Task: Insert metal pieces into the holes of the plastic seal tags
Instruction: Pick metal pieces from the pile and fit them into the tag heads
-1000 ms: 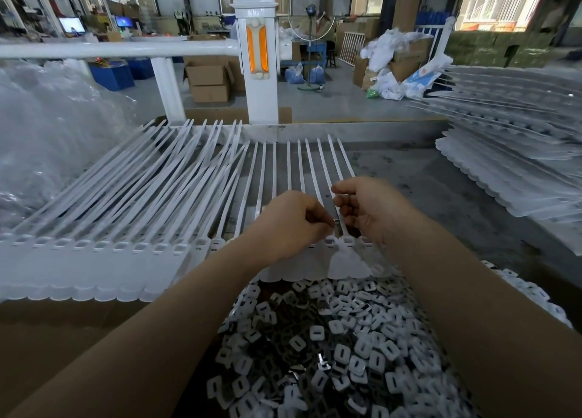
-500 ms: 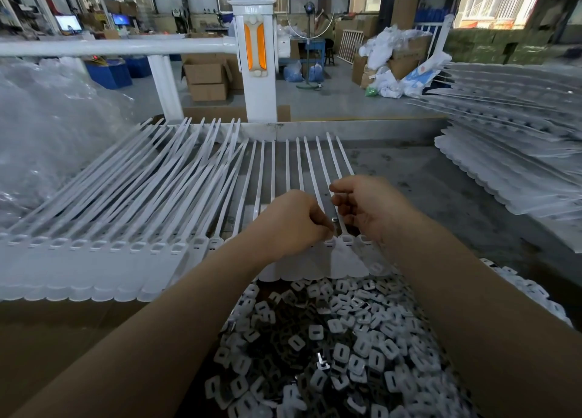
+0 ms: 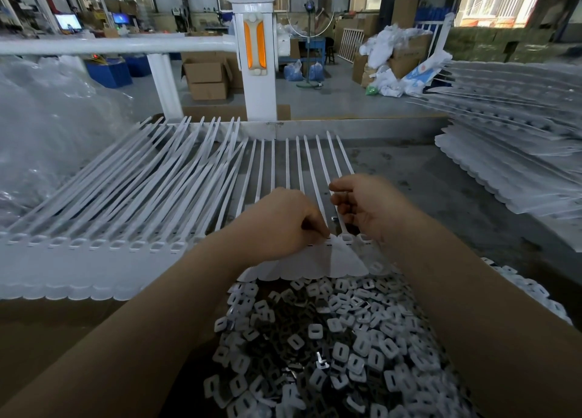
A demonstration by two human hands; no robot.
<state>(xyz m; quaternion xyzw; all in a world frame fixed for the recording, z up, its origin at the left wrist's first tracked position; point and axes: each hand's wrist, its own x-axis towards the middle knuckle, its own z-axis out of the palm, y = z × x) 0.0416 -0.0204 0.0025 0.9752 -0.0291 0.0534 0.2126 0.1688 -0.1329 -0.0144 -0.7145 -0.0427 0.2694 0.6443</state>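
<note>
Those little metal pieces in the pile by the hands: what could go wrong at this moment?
1. The right hand pinches a tiny metal piece above the seal tags; a slip could drop it into the loose pile.
2. The open holes sit close together, so one might be skipped.
3. The forearms hang over the pile and could sweep pieces off the edge.

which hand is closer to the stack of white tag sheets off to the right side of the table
Right. The right hand hovers over the rightmost strips, with bare table between it and the stack of tag sheets. The left hand is farther away, beyond the right hand.
</note>
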